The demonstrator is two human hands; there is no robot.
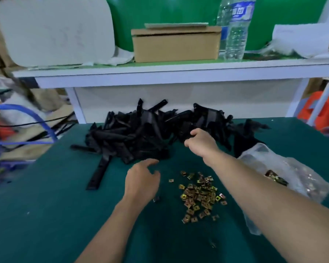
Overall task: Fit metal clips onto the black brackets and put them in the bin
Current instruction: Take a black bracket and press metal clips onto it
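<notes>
A heap of black brackets [133, 133] lies at the back of the green table [46, 215]. My right hand [201, 143] reaches into the heap's right side, fingers curled around a black bracket there. My left hand [142, 181] hovers over the table just in front of the heap, fingers loosely bent, holding nothing I can see. A scatter of several brass-coloured metal clips [199, 196] lies between my forearms. One long bracket [99, 171] lies apart at the heap's left front.
A clear plastic bag [285, 179] with more clips lies at the right. A blue bin frame [27, 126] stands off the table's left edge. The white shelf [160, 73] behind carries a cardboard box [175, 44] and a water bottle [235, 29].
</notes>
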